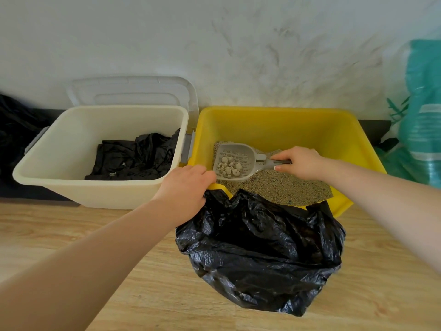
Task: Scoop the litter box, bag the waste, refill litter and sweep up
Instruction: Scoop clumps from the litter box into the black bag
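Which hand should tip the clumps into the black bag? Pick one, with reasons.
Right. The right hand already grips the scoop holding the clumps, while the left hand holds the black bag at the box's edge.

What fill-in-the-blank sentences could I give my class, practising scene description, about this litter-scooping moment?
1. The right hand holds the grey ____ by its handle.
2. The litter box is coloured ____.
3. The left hand grips the black ____.
4. The cream bin stands to the ____ of the litter box.

Missing words: scoop; yellow; bag; left

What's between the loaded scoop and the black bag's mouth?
Head view: only loose litter separates the grey slotted plastic scoop from the crumpled black plastic bag.
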